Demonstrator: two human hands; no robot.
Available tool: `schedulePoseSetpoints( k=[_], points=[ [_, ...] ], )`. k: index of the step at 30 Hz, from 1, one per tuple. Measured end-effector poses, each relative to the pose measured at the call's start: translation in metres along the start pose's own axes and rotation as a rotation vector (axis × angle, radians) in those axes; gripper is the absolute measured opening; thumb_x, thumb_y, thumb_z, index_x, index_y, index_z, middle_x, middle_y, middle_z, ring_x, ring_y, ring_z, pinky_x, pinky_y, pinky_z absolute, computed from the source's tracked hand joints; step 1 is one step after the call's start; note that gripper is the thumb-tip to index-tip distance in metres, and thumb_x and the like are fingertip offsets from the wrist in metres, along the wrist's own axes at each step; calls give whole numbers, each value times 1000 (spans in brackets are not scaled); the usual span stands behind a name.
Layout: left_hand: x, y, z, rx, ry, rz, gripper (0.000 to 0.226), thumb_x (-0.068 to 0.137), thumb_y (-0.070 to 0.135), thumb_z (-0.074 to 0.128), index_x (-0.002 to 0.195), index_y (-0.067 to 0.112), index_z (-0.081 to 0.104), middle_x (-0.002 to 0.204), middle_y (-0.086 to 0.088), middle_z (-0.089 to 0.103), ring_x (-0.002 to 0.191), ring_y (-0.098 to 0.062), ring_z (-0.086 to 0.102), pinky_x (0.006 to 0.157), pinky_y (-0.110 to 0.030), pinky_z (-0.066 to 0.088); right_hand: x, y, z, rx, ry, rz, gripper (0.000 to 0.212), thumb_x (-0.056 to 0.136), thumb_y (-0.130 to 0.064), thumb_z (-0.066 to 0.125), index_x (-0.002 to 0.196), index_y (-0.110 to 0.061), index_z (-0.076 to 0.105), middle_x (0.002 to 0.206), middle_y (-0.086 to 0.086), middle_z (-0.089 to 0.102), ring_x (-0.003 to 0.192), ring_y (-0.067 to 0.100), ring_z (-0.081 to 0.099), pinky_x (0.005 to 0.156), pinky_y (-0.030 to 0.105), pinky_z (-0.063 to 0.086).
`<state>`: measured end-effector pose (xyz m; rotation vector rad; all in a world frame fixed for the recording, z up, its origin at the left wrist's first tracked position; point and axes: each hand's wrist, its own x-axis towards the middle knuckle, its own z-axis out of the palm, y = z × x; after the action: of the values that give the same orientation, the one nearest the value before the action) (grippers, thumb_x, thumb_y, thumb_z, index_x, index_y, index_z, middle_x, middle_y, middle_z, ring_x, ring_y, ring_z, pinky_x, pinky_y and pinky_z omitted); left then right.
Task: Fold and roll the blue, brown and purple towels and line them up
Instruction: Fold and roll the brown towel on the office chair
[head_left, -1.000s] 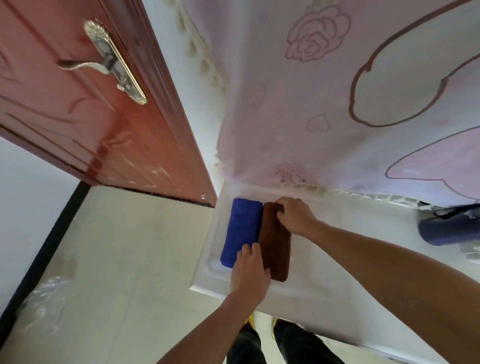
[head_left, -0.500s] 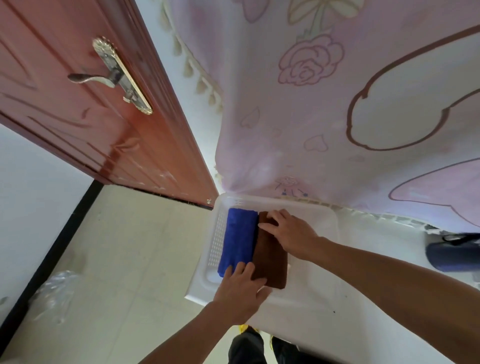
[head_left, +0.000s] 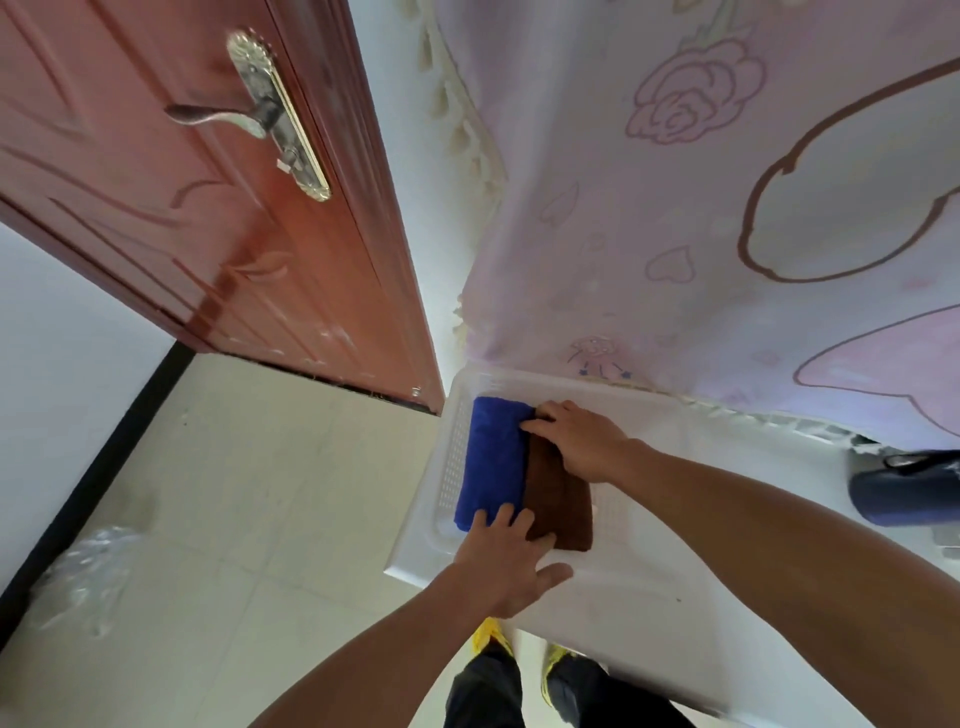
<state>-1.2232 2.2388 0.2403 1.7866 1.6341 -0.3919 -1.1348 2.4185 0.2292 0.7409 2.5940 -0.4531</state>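
The near ends of the blue towel (head_left: 493, 457) and brown towel (head_left: 563, 506) are being pressed by the left hand (head_left: 506, 558), fingers flat, gripping nothing. Farther off, the right hand (head_left: 582, 441) is being laid flat on them too. The rolls are lying side by side, touching, in the white tray (head_left: 451, 457). They are best being pushed gently, so the ends are being lined up and no roll is being opened.

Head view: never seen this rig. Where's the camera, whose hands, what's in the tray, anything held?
No machine: a person works bare-handed, with one camera on their head looking down along both arms. In a white tray lie two rolls, side by side and touching: blue towel left, brown towel right. The left hand rests flat on their near ends; the right hand rests on the brown one's far end. Nothing is gripped. No purple towel shows. Behind: a red door, a patterned curtain.
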Motion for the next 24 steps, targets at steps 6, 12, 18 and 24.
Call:
schedulePoseSetpoints(
  k=[6, 12, 18, 24],
  points=[
    [-50, 7, 13, 24, 240, -82, 48, 99, 43, 34, 141, 20, 37, 140, -8, 42, 130, -27, 35, 113, -42, 21, -22, -3, -26, -82, 72, 24, 43, 96, -16, 47, 136, -29, 48, 135, 1, 55, 117, 24, 56, 99, 37, 44],
    [-120, 30, 35, 71, 403, -390, 38, 100, 35, 32, 127, 16, 50, 128, -8, 52, 118, -27, 49, 101, -39, 35, -50, -51, -41, -198, 273, -243, 35, 98, -26, 43, 130, -22, 54, 124, 3, 62, 105, 23, 62, 90, 36, 50],
    [-231, 64, 106, -60, 447, -798, 33, 98, 34, 33, 121, 18, 52, 118, -6, 58, 106, -26, 57, 89, -38, 42, -96, -180, -21, -184, 334, -687, 27, 91, -21, 46, 112, -17, 62, 103, 2, 63, 91, 24, 62, 68, 34, 48],
    [-377, 119, 202, -230, 503, -1237, 31, 96, 32, 37, 116, 18, 55, 113, -5, 62, 103, -27, 60, 85, -36, 44, -160, -331, 25, -277, 257, -1073, 31, 89, -24, 46, 117, -20, 59, 107, 1, 61, 99, 24, 59, 74, 34, 47]
  ],
)
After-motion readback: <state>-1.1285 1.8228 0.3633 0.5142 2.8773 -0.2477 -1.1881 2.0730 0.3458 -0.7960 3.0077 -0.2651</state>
